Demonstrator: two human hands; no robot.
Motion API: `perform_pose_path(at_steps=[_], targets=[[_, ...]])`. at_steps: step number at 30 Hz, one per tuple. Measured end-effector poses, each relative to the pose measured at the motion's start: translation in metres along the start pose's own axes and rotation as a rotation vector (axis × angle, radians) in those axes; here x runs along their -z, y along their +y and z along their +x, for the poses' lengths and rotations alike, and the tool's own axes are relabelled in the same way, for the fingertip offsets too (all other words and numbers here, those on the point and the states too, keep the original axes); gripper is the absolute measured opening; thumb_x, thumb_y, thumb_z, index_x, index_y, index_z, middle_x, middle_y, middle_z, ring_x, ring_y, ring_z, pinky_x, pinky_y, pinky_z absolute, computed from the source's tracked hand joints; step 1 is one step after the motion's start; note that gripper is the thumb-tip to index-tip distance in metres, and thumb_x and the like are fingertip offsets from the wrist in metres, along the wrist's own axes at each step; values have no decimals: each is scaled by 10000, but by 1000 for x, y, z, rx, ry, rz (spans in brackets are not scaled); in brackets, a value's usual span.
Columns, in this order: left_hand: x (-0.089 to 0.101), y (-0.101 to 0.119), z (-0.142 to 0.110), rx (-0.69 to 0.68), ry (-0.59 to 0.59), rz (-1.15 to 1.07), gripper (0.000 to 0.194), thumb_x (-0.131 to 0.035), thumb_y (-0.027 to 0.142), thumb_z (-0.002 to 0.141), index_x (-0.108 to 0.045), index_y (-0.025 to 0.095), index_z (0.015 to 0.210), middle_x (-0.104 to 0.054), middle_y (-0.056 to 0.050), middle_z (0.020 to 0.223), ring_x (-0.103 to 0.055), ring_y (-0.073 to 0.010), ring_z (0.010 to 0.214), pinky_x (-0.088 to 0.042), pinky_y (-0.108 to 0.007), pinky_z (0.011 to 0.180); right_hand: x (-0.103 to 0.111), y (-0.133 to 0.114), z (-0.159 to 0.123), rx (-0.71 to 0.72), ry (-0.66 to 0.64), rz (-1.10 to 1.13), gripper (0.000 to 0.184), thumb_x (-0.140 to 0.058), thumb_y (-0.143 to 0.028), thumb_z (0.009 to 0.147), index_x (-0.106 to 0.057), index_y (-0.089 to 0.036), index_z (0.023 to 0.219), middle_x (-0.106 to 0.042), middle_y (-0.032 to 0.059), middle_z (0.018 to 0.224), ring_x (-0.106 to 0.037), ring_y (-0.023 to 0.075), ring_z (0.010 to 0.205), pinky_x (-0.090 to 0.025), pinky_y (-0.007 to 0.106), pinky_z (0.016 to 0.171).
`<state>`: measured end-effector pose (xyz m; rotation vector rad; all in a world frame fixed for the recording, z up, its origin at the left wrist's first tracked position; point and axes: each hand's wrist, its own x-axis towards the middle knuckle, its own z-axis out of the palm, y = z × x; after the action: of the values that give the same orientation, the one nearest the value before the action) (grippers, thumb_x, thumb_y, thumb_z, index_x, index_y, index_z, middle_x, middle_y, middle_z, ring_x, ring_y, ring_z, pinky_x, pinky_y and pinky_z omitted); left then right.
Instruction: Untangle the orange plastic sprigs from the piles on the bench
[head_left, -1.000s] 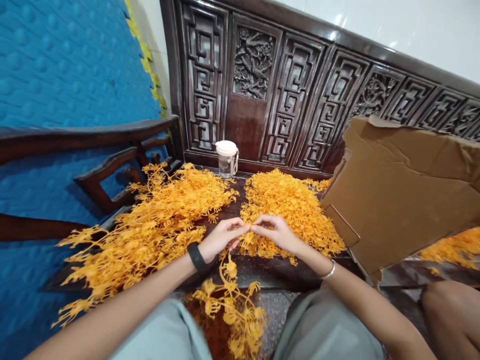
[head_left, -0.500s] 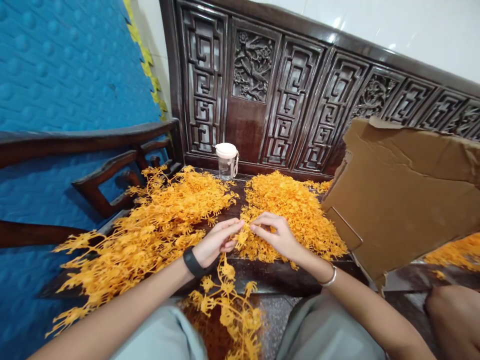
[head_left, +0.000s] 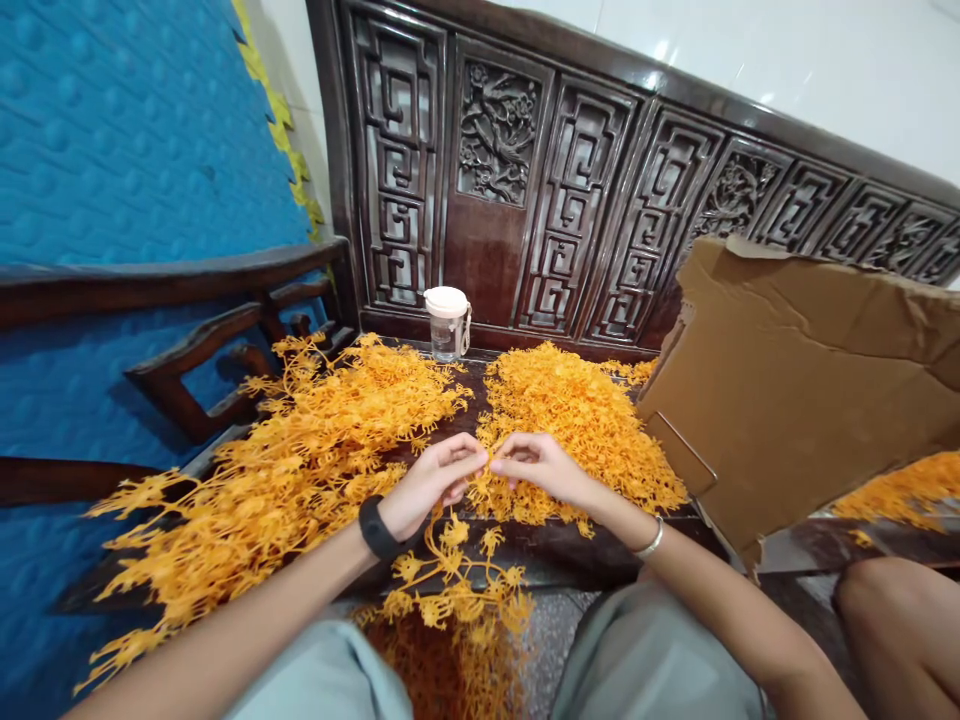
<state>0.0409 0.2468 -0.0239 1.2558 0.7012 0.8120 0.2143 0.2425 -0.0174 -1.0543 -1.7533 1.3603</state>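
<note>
My left hand (head_left: 433,482) and my right hand (head_left: 538,465) meet fingertip to fingertip over the front edge of a dark wooden bench (head_left: 555,548). Both pinch an orange plastic branch (head_left: 457,580) that hangs down between my knees. My left wrist wears a black band, my right a thin bracelet. Left of my hands lies a heap of long orange branched sprigs (head_left: 285,470). Behind my right hand sits a pile of small loose orange pieces (head_left: 577,410).
A small clear cup with a white lid (head_left: 448,323) stands by the carved bench back (head_left: 570,200). A torn cardboard sheet (head_left: 802,380) leans at right, more orange pieces (head_left: 896,490) behind it. Blue padded wall at left. Another person's knee (head_left: 900,640) shows bottom right.
My hands stay pinched together on the branch; the hanging branch has swung and spread wider. The camera has shifted slightly.
</note>
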Motion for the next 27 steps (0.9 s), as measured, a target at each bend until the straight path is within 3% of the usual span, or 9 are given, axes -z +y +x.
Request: perform_pose_path(at_steps=[4, 10, 16, 21, 27], targets=[[-1, 4, -8, -22, -3, 8, 219, -612, 340, 694, -511, 154, 748, -462, 45, 580, -336, -37, 402, -228, -165, 367, 2, -7, -1, -13, -149, 131, 282, -624, -389, 664, -543, -125, 724, -543, -26, 627, -530, 68, 550, -442, 223, 581], [-2, 14, -18, 25, -19, -67, 197, -640, 279, 644, -581, 137, 768, -535, 9, 609, -377, -40, 383, -236, -184, 369, 2, -17, -6, -28, -259, 194, 239, -641, -330, 665, -519, -129, 710, -575, -16, 674, -566, 80, 638, -453, 245, 668], [-8, 15, -26, 102, -88, -207, 105, -594, 219, 620, -542, 140, 665, -394, 52, 478, -243, -33, 373, -143, -187, 374, -3, -27, -11, -14, -394, 177, 121, -547, -248, 756, -512, -132, 755, -582, 0, 728, -563, 77, 682, -437, 226, 675], [-9, 18, -31, 162, -168, -60, 169, -573, 287, 663, -518, 144, 591, -285, 66, 436, -182, -48, 384, -101, -206, 385, -8, -36, -17, -31, -514, 51, 149, -515, -246, 766, -469, -147, 665, -554, -16, 680, -533, 71, 693, -418, 203, 652], [-11, 14, -28, 132, -231, -75, 191, -551, 299, 675, -543, 147, 560, -520, -12, 458, -462, -110, 411, -267, -210, 406, -8, -38, -17, 9, -575, -43, 169, -472, -265, 792, -473, -152, 666, -584, -2, 720, -501, 62, 689, -413, 203, 656]])
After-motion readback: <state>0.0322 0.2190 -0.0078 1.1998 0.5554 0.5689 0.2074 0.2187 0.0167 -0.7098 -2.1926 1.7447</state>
